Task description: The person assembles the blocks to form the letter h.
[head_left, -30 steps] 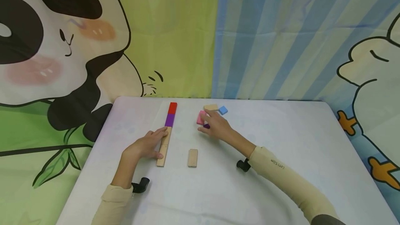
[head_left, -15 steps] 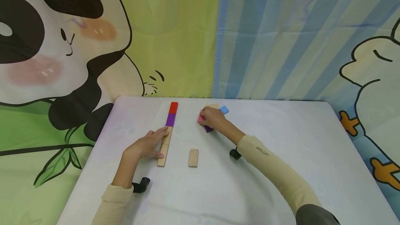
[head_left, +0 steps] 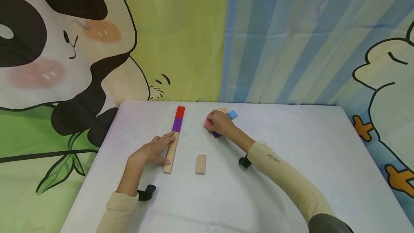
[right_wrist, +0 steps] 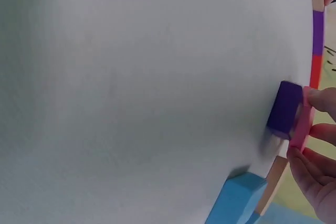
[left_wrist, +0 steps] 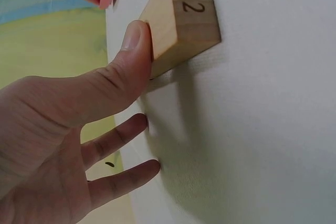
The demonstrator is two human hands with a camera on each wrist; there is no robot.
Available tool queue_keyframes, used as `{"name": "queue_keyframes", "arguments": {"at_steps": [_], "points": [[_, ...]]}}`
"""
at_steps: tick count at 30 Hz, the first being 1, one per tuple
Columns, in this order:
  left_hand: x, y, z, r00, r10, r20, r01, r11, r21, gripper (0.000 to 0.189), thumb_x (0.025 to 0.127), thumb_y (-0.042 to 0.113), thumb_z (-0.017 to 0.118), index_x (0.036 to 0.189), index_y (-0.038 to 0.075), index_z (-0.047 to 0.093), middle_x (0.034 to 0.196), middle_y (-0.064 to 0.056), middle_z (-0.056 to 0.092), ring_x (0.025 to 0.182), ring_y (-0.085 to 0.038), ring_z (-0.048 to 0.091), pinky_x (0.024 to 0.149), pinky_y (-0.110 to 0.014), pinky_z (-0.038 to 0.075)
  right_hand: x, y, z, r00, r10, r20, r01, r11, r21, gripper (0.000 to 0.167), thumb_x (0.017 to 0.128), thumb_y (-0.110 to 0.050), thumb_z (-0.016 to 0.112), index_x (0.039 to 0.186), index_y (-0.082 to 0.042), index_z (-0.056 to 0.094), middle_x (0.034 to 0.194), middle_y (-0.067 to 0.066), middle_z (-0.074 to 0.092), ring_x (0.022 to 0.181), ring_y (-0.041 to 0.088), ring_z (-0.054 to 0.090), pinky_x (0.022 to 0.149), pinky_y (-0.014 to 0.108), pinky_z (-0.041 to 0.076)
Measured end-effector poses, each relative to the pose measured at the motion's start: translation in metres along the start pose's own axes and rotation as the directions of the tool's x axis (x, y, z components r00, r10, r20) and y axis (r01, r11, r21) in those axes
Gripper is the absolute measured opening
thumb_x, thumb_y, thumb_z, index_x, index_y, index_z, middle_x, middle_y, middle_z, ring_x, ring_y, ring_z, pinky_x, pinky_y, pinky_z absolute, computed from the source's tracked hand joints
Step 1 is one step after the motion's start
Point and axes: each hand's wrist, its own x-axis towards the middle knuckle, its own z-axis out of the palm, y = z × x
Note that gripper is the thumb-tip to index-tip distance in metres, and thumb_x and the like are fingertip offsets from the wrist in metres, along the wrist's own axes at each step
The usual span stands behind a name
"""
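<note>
My left hand rests along a straight row of blocks, thumb against the near wooden block, which is marked "42" on its end in the left wrist view. Its other fingers are spread and fairly straight. Farther along the row come a purple block and a red block at the far end. My right hand pinches a pink block between thumb and fingertips. Right beside the pink block lies a dark purple block, partly covered by the hand in the head view.
Behind the right hand lie a blue block and a plain wooden block. A single wooden block lies between the two forearms. The white table ends at a printed curtain.
My right hand has moved over the loose blocks and its fingers have closed on the pink block. More of the dark purple block's near end shows. The left hand stays on the row.
</note>
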Motion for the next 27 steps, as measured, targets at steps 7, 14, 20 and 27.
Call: {"name": "queue_keyframes", "arguments": {"at_steps": [7,14,20,27], "points": [[-0.002,0.001,0.006,1.0,-0.008,-0.004,0.008,1.0,0.002,0.092,0.075,0.03,0.081,0.152,0.015,0.032,0.164,-0.001,0.018,0.135,-0.031,0.037,0.097,-0.052,0.05,-0.038,-0.021,-0.001,0.98,-0.191,-0.053,0.196,0.974,0.116,0.043,0.082,-0.028,0.078,0.117,-0.004,0.07,0.121,0.017,0.066,0.106,0.028,0.064,0.091,0.038,0.056],[-0.003,0.003,0.002,1.0,0.001,-0.011,-0.001,1.0,0.02,0.09,0.076,0.029,0.08,0.151,0.013,0.033,0.163,-0.002,0.018,0.135,-0.031,0.038,0.096,-0.051,0.051,-0.068,-0.038,0.002,0.959,-0.283,0.025,0.275,0.948,0.158,0.044,0.084,-0.028,0.075,0.12,-0.004,0.069,0.119,0.015,0.067,0.107,0.025,0.064,0.092,0.036,0.055],[-0.001,0.002,-0.001,1.0,0.02,-0.02,-0.019,0.998,0.052,0.09,0.077,0.029,0.08,0.151,0.012,0.032,0.164,-0.003,0.018,0.134,-0.032,0.039,0.095,-0.051,0.051,-0.075,-0.037,0.004,0.961,-0.276,0.016,0.272,0.953,0.136,0.042,0.083,-0.028,0.076,0.118,-0.005,0.07,0.119,0.012,0.067,0.108,0.023,0.063,0.092,0.034,0.055],[-0.003,0.003,-0.002,0.999,0.031,-0.011,-0.03,0.999,0.041,0.089,0.077,0.029,0.08,0.151,0.011,0.033,0.164,-0.003,0.017,0.137,-0.035,0.036,0.096,-0.053,0.05,-0.074,-0.035,0.007,0.958,-0.287,0.026,0.281,0.95,0.134,0.044,0.084,-0.029,0.076,0.119,-0.004,0.069,0.12,0.013,0.066,0.11,0.024,0.063,0.094,0.035,0.055]]}}
